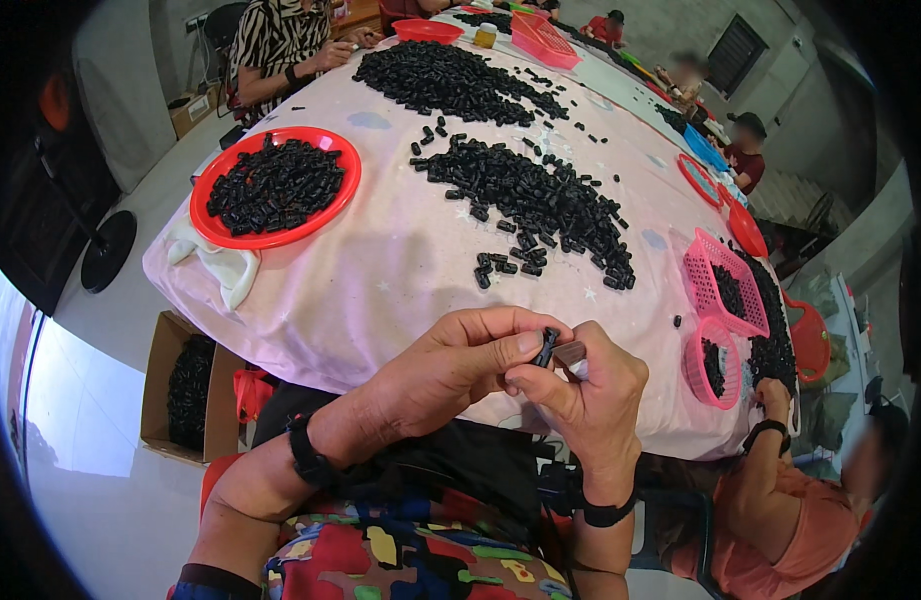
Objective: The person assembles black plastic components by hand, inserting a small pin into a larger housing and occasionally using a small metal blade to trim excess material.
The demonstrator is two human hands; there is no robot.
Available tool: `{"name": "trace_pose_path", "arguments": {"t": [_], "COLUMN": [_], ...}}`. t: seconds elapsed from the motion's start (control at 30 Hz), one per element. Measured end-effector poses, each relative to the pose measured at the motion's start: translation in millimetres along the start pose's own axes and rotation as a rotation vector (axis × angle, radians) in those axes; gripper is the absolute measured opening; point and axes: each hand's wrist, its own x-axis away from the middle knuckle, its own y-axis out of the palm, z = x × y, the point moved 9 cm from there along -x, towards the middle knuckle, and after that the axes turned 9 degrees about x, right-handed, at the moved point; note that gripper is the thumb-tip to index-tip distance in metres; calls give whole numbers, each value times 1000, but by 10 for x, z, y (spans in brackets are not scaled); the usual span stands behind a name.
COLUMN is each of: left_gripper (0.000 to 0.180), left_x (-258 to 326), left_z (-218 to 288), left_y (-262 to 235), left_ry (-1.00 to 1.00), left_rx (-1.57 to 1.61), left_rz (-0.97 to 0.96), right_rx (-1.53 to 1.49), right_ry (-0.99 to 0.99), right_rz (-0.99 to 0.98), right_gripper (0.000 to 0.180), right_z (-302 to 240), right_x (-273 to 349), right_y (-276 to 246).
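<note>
Small workshop: long cloth-covered table (381, 270), heaps of black parts (541, 195), red trays (206, 215), seated workers.

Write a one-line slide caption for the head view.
Both hands, left hand and right hand, pinch a small black piece above a pink-covered table.

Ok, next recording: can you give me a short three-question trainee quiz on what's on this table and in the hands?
1. True or false: the red round tray on the pink tablecloth holds black pieces.
2. What does the left hand pinch, with the right hand touching it?
A) a small black piece
B) a spoon
C) a coin
3. Fill in: the cardboard box of black pieces stands on the ____.

Key:
1. true
2. A
3. floor
</note>
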Motion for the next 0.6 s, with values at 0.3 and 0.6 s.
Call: {"name": "trace_pose_path", "arguments": {"t": [0.3,0.6], "left_gripper": [30,30], "left_x": [2,-12], "left_z": [13,23], "left_y": [-4,-8], "left_ry": [9,24], "left_rx": [-3,-50], "left_rz": [4,-16], "right_rx": [17,55], "right_ry": [-1,-12], "right_rz": [-7,-13], "right_gripper": [53,56], "right_z": [17,29], "right_x": [3,4], "right_y": [24,34]}}
